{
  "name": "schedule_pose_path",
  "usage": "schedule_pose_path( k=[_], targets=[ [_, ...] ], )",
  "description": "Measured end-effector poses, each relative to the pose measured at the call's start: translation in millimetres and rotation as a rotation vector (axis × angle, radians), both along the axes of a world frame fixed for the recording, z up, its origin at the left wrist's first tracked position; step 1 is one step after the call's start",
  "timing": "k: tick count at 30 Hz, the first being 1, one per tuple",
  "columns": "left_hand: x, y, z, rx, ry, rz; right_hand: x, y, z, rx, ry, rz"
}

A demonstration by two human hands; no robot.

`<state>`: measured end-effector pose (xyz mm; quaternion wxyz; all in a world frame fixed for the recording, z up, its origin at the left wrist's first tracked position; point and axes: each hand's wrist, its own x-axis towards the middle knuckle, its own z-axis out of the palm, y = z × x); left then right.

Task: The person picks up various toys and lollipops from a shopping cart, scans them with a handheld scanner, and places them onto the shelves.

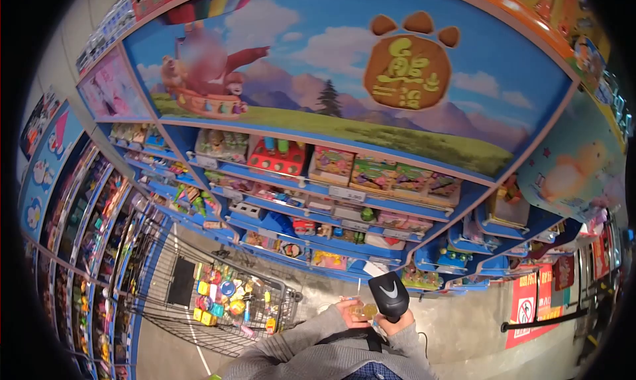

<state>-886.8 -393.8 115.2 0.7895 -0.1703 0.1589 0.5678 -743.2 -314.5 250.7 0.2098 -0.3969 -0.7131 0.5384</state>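
My right hand [397, 323] is wrapped round the handle of a black handheld barcode scanner [389, 294], whose head points up and forward. Close beside it, my left hand [350, 312] has its fingers closed on a small yellowish, see-through item [364, 310]; its exact kind is too small to tell. Both hands are held low in front of my body, in grey sleeves. A thin cable hangs near my right wrist.
To the left stands a wire shopping cart [289, 305] with several colourful small toys [228, 288] in it. Blue shelves [344, 190] of boxed toys rise ahead under a large cartoon panel [298, 69]. A red floor sign [530, 307] lies to the right.
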Motion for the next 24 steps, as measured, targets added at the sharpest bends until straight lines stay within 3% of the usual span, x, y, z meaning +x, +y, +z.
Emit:
schedule_pose_path(
  k=[2, 5, 7, 13, 14, 15, 17, 19, 20, 21, 23, 24],
  targets=[
    [21.3, 16.7, -4.5, -0.033, -0.040, -0.148, 22.7, -1.6, -6.0, -0.011, 0.003, -0.056],
    [48.9, 51.1, 40.7, -0.090, 0.111, -0.308, 57.4, -3.9, -22.6, -0.069, 0.015, -0.082],
    [80.4, 64.8, 6.7, -0.117, 0.047, -0.382, 77.2, -2.6, -13.7, -0.076, -0.014, -0.118],
    [196.6, 122.6, -54.1, 0.066, 0.023, -0.223, 165.7, 15.3, -20.3, -0.171, 0.060, -0.113],
    [223.5, 121.7, -73.4, 0.108, 0.009, -0.191, 186.9, 17.7, -27.0, -0.276, 0.095, -0.154],
    [234.0, 129.3, -86.5, 0.154, -0.004, -0.150, 202.8, 22.4, -22.9, -0.032, 0.109, -0.192],
    [279.9, 138.9, -116.1, 0.215, -0.028, -0.066, 260.3, 34.6, -45.2, -0.127, 0.060, -0.230],
    [299.1, 118.6, -150.4, 0.245, -0.046, 0.021, 304.3, 48.6, -18.9, -0.414, 0.069, -0.319],
    [304.9, 129.3, -109.4, 0.183, 0.633, -0.193, 327.1, 55.7, -21.6, -0.384, 0.101, -0.388],
    [305.6, 145.4, -44.3, -0.147, 0.088, -0.154, 348.1, 64.4, -23.7, -0.358, 0.122, -0.447],
    [320.2, 162.4, -14.2, -0.199, 0.173, -0.172, 388.4, 80.7, -28.3, -0.403, 0.134, -0.527],
    [323.3, 173.2, -11.1, -0.092, 0.223, -0.238, 402.7, 89.8, -25.4, -0.422, 0.172, -0.549]
  ],
)
